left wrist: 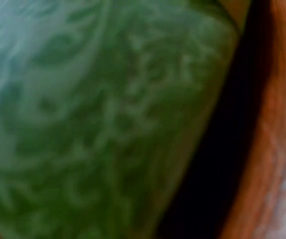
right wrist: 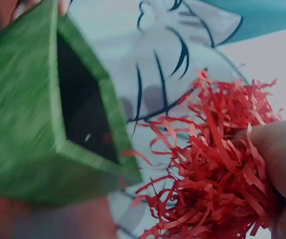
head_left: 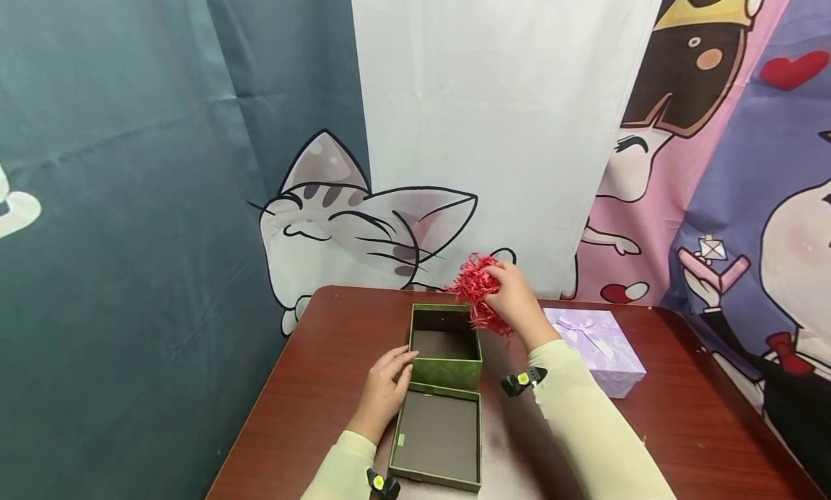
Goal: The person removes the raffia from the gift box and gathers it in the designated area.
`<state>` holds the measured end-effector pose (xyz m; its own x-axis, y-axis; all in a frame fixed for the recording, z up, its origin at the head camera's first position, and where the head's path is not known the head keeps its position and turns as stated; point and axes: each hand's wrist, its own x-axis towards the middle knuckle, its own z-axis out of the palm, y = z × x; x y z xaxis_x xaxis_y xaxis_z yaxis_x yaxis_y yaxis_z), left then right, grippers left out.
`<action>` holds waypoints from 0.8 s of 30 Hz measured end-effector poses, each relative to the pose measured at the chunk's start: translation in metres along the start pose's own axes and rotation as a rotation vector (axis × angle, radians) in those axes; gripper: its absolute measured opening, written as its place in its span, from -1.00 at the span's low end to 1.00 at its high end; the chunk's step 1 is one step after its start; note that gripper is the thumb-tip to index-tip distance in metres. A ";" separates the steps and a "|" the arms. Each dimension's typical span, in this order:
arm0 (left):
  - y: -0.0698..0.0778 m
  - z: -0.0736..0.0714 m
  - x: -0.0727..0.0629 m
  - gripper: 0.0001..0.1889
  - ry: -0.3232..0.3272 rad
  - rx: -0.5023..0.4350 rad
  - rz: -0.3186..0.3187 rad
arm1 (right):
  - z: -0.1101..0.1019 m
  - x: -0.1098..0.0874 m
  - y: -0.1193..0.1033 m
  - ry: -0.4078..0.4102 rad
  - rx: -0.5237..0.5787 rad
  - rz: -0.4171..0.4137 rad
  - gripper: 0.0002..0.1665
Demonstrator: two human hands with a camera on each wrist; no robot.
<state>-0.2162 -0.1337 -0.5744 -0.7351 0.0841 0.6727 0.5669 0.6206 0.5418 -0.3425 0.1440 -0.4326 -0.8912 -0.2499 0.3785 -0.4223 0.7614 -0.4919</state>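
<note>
My right hand (head_left: 517, 301) holds a bunch of red shredded paper (head_left: 479, 287) above the right back corner of a green box (head_left: 446, 374). In the right wrist view the shredded paper (right wrist: 217, 164) spreads out from the hand, beside the box (right wrist: 18, 109). The box is open at the top, with a dark inside and a few tiny specks. My left hand (head_left: 384, 388) touches the box's left front corner with its fingers extended. A patterned green surface (left wrist: 108, 119) fills most of the left wrist view, blurred. In front of the box lies its green lid (head_left: 436, 439), inside facing up.
A lilac gift box (head_left: 600, 345) with a ribbon bow stands on the right, partly behind my right forearm. Everything rests on a reddish-brown table (head_left: 292, 406). Printed curtains (head_left: 519, 110) hang right behind its back edge.
</note>
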 end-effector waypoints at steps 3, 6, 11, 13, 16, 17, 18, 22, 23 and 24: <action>-0.001 -0.001 0.000 -0.64 0.008 0.005 0.011 | 0.006 -0.011 0.016 0.037 -0.017 0.037 -0.41; -0.001 -0.001 0.000 -0.64 0.003 0.000 0.010 | 0.019 -0.025 0.031 0.033 -0.034 0.079 -0.40; 0.000 -0.001 -0.001 -0.63 -0.030 -0.009 -0.028 | 0.044 -0.053 0.050 -0.015 -0.048 0.155 -0.36; -0.001 0.000 -0.002 -0.63 -0.031 -0.004 -0.034 | 0.055 -0.062 0.057 -0.044 -0.052 0.179 -0.33; -0.002 0.001 -0.003 -0.62 -0.024 0.009 -0.028 | 0.068 -0.072 0.067 -0.098 -0.062 0.222 -0.29; -0.002 0.001 -0.004 -0.62 -0.024 0.013 -0.025 | 0.072 -0.075 0.071 -0.114 -0.067 0.234 -0.29; -0.002 0.002 -0.004 -0.62 -0.024 0.013 -0.023 | 0.075 -0.077 0.074 -0.127 -0.071 0.247 -0.29; -0.002 0.001 -0.004 -0.62 -0.030 0.007 -0.029 | 0.079 -0.082 0.081 -0.164 -0.084 0.264 -0.26; -0.002 0.001 -0.004 -0.62 -0.029 0.006 -0.032 | 0.079 -0.082 0.081 -0.172 -0.087 0.267 -0.25; -0.002 0.000 -0.004 -0.61 -0.026 0.001 -0.033 | 0.078 -0.082 0.079 -0.179 -0.091 0.269 -0.23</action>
<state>-0.2147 -0.1350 -0.5779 -0.7631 0.0838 0.6408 0.5413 0.6245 0.5630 -0.3157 0.1781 -0.5642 -0.9871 -0.1271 0.0970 -0.1583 0.8624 -0.4808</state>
